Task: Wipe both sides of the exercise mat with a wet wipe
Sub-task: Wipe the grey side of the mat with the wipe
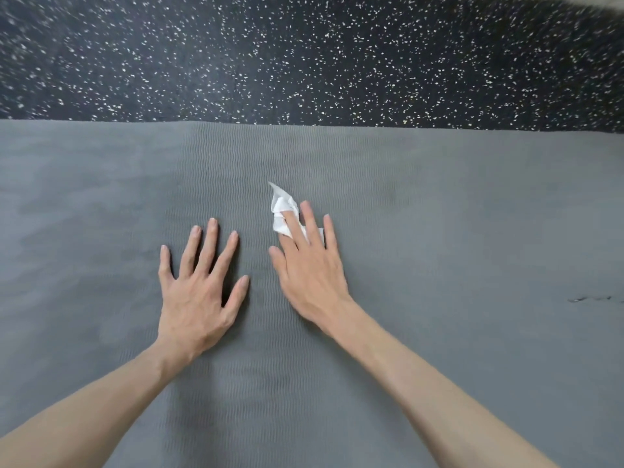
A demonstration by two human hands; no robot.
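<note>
Even, soft light; no glare.
Mat (439, 204) texture was sharp at centre, smeared toward left, right edges; speckled floor (304, 55) blurred far left.

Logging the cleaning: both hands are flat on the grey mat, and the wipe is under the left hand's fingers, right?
Not quite: the head view shows the wipe under the right hand's fingers, not the left's. Both hands, left hand included, do lie flat on the grey mat.

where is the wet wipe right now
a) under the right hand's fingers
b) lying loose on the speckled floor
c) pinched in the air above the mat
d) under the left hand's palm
a: the white wet wipe lies on the grey mat beneath the straight fingers of the right hand, while the left hand rests flat on bare mat.
</note>
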